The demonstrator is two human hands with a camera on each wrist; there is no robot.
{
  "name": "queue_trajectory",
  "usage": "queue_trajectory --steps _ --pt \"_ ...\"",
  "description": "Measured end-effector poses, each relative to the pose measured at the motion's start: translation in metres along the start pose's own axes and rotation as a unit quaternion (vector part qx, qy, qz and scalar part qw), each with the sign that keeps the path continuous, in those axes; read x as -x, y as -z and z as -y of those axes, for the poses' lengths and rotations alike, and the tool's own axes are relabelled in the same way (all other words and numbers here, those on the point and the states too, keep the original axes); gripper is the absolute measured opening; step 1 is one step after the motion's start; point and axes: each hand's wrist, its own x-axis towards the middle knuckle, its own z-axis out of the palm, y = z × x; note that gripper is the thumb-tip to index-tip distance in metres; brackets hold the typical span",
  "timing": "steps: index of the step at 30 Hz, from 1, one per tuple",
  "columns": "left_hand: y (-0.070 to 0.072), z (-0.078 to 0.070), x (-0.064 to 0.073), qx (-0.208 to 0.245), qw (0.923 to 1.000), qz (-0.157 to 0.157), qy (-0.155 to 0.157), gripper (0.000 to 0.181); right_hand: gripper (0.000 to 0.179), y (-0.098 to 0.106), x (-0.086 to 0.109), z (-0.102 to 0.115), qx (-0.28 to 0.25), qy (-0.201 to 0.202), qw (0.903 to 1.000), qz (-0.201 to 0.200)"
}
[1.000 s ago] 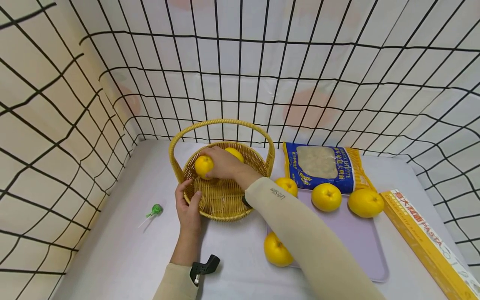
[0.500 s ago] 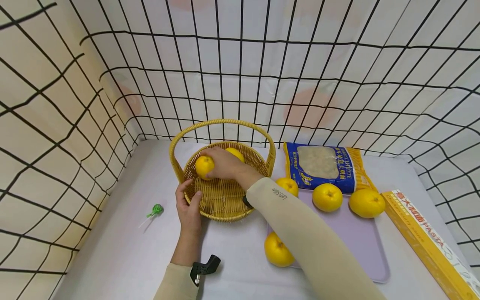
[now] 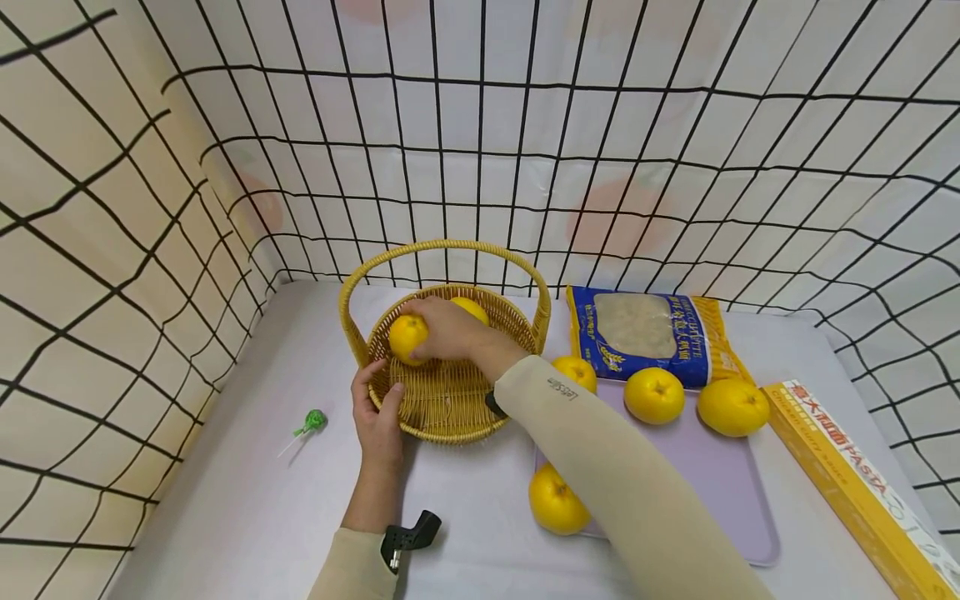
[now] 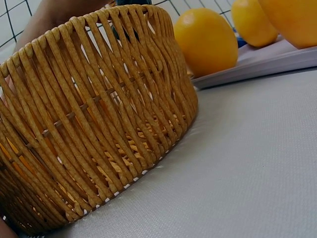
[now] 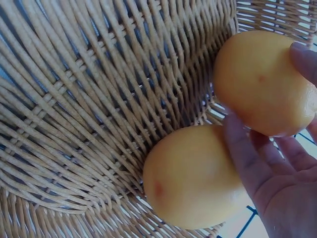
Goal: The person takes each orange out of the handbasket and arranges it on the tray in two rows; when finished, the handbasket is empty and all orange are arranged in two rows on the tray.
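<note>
A round wicker basket with an arched handle stands near the back mesh. My left hand grips its left front rim, thumb on the inner side and fingers along the outside. Inside the basket, my right hand holds a round yellow fruit at the left wall. The right wrist view shows the thumb and fingers around this held fruit, with a second yellow fruit beside the index finger. Seen from the head, that second fruit is partly behind the right hand.
A lilac tray on the right bears yellow fruits, one at its left edge; the right forearm crosses over it. Behind lies a blue pasta bag. A yellow pasta box is far right, a green lollipop left.
The held fruit has shifted very slightly downward against the basket's left wall. Both hands otherwise stay in place.
</note>
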Motion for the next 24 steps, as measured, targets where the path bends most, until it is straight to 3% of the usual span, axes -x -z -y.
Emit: queue_trajectory --steps 11,18,24 --pt "0.000 -0.001 0.000 -0.003 1.0000 -0.002 0.002 0.044 0.074 0.015 0.020 0.014 0.011 0.013 0.9998 -0.002" --pt "-0.001 -0.002 0.001 -0.003 1.0000 -0.006 -0.002 0.043 0.074 0.027 0.048 0.021 0.011 0.051 0.9986 -0.012" --pt "-0.001 0.000 0.000 -0.011 0.9999 -0.008 -0.003 0.043 0.073 0.034 0.075 0.023 0.020 0.050 0.9985 -0.011"
